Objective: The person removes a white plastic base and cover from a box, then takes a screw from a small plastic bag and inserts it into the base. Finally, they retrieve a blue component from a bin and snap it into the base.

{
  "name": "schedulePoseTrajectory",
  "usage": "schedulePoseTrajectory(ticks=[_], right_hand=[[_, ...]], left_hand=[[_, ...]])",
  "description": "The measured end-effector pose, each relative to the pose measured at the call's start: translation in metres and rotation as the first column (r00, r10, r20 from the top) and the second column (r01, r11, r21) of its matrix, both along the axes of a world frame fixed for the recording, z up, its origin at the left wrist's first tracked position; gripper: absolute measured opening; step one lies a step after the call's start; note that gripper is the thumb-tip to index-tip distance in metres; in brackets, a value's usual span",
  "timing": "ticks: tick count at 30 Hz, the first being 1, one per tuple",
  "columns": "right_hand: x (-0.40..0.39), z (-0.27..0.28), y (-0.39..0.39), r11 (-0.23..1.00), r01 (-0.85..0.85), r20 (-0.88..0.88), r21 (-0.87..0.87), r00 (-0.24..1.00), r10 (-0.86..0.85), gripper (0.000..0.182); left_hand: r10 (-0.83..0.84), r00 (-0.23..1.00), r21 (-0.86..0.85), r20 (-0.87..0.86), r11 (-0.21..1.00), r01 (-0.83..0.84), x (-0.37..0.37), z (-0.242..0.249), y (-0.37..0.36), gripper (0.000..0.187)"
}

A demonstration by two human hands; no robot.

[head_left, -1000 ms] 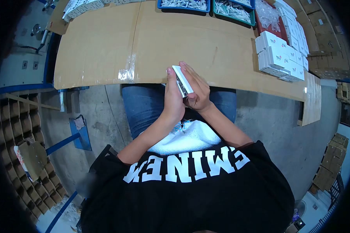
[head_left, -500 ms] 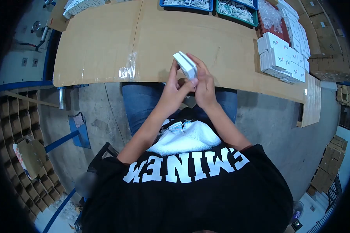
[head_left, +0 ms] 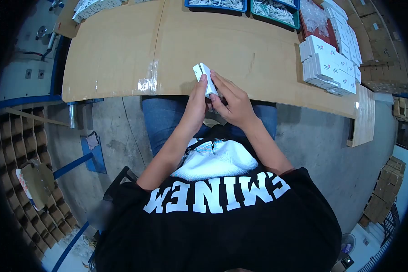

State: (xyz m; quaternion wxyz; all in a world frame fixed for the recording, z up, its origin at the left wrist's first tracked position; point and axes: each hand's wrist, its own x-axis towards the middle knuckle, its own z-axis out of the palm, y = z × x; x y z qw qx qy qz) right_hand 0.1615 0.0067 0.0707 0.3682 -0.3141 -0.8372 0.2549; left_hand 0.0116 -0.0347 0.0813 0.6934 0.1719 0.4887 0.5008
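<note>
A small white carton (head_left: 206, 80) is held between my two hands just above the near edge of the cardboard-covered table (head_left: 115, 59). It stands tilted, with a dark gap or seam along its top. My left hand (head_left: 196, 104) is closed on the carton's left side, its thumb lying along the face. On the other side, my right hand (head_left: 235, 102) presses its fingers and thumb against the carton. The lower part of the carton is hidden by my hands.
White cartons (head_left: 326, 65) are stacked at the table's right. Behind them a red tray (head_left: 309, 34) holds clear plastic bags. Blue (head_left: 215, 10) and green (head_left: 276, 21) trays of thin white pieces stand at the far edge. More white boxes (head_left: 95, 7) sit at the far left.
The carton has turned more upright and shifted slightly left. My right hand has moved from its lower end to flat along its right side; my left thumb now lies on its face.
</note>
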Motion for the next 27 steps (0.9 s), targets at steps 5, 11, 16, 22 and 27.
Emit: schedulePoseTrajectory(ticks=[5,11,16,22,27], right_hand=[[-0.01,-0.006,-0.008,0.998,0.07,-0.033,-0.005,0.997,-0.071,0.051],[-0.012,-0.011,-0.014,0.991,0.12,-0.012,0.054,0.993,-0.119,0.042],[-0.014,-0.014,-0.015,0.986,0.143,-0.028,0.09,0.99,-0.141,0.041],[-0.015,-0.018,-0.016,0.99,0.143,-0.035,-0.014,0.989,-0.143,0.039],[-0.011,-0.012,-0.008,0.976,0.114,0.05,-0.187,0.993,-0.106,0.041]], left_hand=[[0.061,0.996,-0.016,-0.068,0.998,-0.062,0.008,-0.004,0.001,0.062],[0.179,0.983,0.043,-0.031,0.983,-0.178,0.017,-0.013,0.001,0.058],[0.215,0.977,0.013,-0.007,0.977,-0.215,0.02,-0.013,0.0,0.055],[0.183,0.982,-0.018,0.041,0.983,-0.182,0.014,-0.02,-0.003,0.062],[0.188,0.978,-0.047,0.088,0.982,-0.185,0.012,-0.012,0.001,0.059]])
